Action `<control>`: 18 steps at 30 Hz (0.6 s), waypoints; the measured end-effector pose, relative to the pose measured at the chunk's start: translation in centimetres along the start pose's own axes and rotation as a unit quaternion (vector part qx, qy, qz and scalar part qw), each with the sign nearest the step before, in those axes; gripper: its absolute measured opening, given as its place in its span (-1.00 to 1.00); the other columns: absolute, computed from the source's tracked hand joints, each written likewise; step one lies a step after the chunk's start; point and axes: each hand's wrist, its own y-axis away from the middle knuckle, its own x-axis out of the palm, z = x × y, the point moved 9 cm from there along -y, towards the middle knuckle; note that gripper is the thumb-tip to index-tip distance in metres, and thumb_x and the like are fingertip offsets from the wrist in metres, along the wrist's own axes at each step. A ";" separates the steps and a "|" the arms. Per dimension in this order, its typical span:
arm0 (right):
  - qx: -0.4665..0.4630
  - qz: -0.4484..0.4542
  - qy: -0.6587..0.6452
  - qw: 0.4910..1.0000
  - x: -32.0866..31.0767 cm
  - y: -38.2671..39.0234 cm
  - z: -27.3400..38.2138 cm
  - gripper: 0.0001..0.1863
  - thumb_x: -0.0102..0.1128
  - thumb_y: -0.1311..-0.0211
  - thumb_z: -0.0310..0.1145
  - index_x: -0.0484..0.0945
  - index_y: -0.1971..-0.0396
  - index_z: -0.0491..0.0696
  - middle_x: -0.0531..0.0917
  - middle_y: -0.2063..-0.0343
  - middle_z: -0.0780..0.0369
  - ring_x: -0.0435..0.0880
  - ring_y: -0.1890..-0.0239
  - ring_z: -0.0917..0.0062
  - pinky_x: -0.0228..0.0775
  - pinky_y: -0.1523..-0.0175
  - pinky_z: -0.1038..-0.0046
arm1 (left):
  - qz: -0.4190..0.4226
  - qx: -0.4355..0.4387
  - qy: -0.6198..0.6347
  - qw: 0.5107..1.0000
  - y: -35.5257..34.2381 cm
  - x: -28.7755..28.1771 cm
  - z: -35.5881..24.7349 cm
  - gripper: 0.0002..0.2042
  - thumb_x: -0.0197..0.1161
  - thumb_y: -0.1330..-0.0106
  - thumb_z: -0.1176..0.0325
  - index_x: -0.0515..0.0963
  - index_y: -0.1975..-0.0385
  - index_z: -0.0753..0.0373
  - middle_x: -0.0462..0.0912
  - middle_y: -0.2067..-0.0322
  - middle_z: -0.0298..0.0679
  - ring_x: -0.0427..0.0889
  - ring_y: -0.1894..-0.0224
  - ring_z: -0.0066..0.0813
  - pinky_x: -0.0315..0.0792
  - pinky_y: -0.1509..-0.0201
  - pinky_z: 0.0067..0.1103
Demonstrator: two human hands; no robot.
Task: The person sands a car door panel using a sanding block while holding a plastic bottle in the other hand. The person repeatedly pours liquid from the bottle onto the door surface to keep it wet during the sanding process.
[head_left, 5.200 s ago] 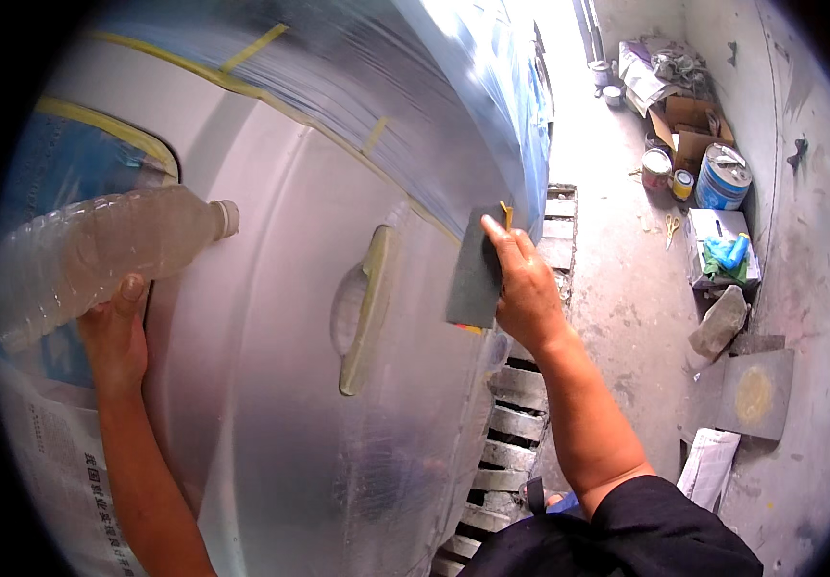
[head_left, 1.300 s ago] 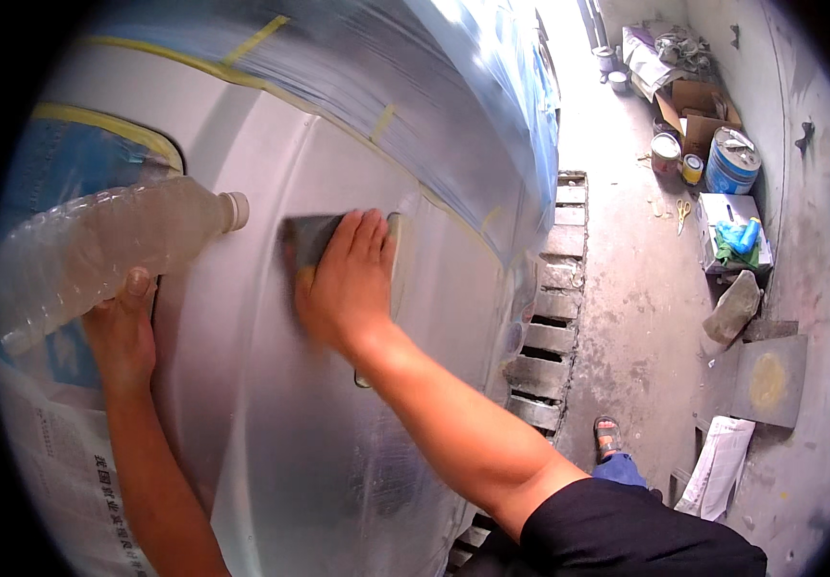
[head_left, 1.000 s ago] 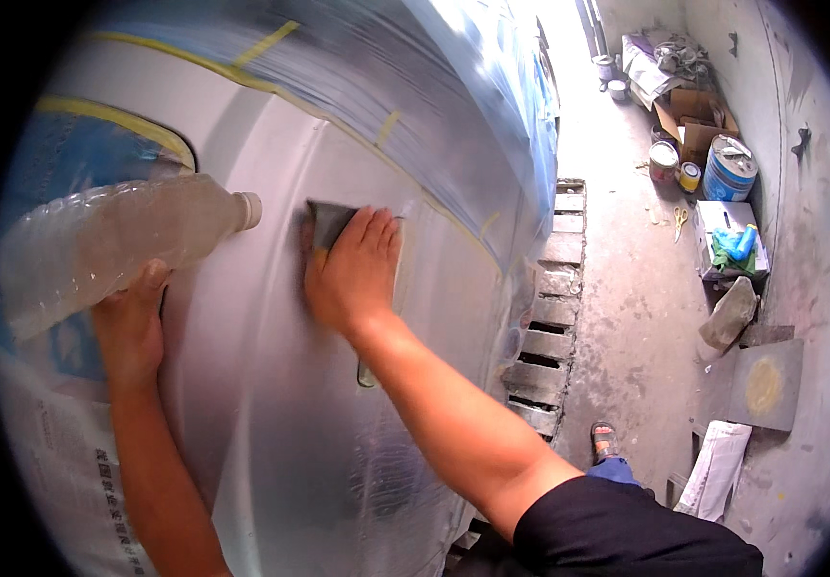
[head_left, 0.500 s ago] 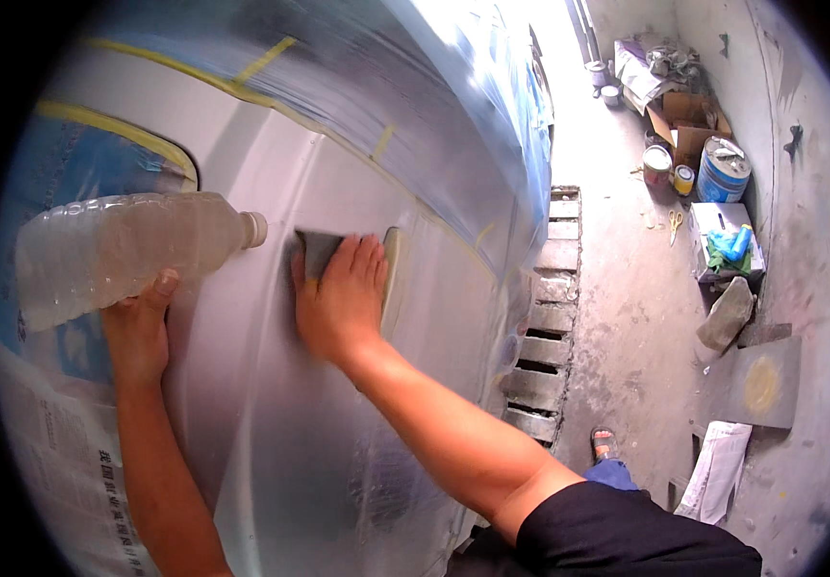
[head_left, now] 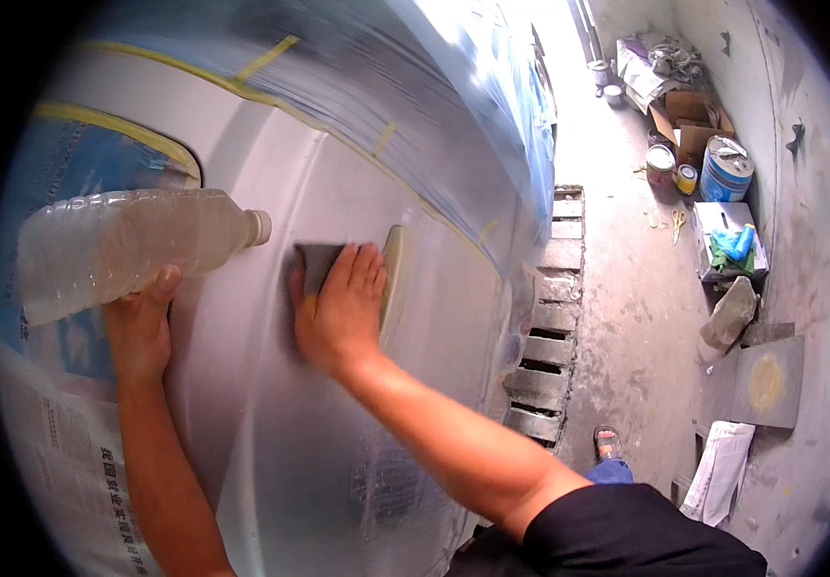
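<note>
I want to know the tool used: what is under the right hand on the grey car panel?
A dark grey sanding sheet shows above the right hand, flat on the wet grey panel. The hand covers its lower part.

Right hand (head_left: 338,313) presses sanding pad (head_left: 317,264) on panel (head_left: 271,423); left hand (head_left: 138,327) holds bottle (head_left: 131,248).

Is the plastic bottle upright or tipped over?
Tipped: the plastic bottle lies roughly sideways in the left hand, neck pointing at the right hand on the panel.

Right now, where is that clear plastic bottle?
In the head view, the clear plastic bottle lies sideways at the left, held by the left hand against the grey car panel.
</note>
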 end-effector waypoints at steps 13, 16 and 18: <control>-0.012 -0.059 -0.033 0.998 -1.0 -3.0 -1.3 -0.09 -0.10 -0.32 0.03 -0.10 -0.23 -0.56 -0.08 -0.25 -0.46 -0.23 -0.37 -0.31 -0.48 -0.43 -0.07 | 0.013 -0.021 -0.014 1.000 -0.1 0.7 0.7 -0.48 0.38 -0.16 0.36 0.37 -0.09 0.39 0.49 0.02 -0.20 0.46 -0.01 -0.42 0.29 -0.18 -0.53; 0.033 -0.064 -0.076 0.995 -1.9 -5.9 -1.8 -0.10 -0.10 -0.31 0.01 -0.11 -0.23 -0.56 -0.08 -0.26 -0.45 -0.25 -0.37 -0.30 -0.50 -0.43 -0.08 | 0.008 -0.001 0.012 1.000 0.1 1.3 0.0 -0.49 0.38 -0.16 0.34 0.38 -0.08 0.39 0.50 0.02 -0.19 0.45 -0.02 -0.42 0.29 -0.17 -0.53; -0.016 -0.040 -0.059 0.997 -0.8 -2.8 -0.7 -0.11 -0.10 -0.31 -0.01 -0.11 -0.23 -0.56 -0.08 -0.26 -0.45 -0.25 -0.38 -0.29 -0.49 -0.44 -0.07 | -0.007 0.001 0.025 1.000 0.1 0.5 -0.2 -0.48 0.39 -0.16 0.33 0.37 -0.09 0.39 0.49 0.01 -0.19 0.45 -0.03 -0.41 0.29 -0.17 -0.53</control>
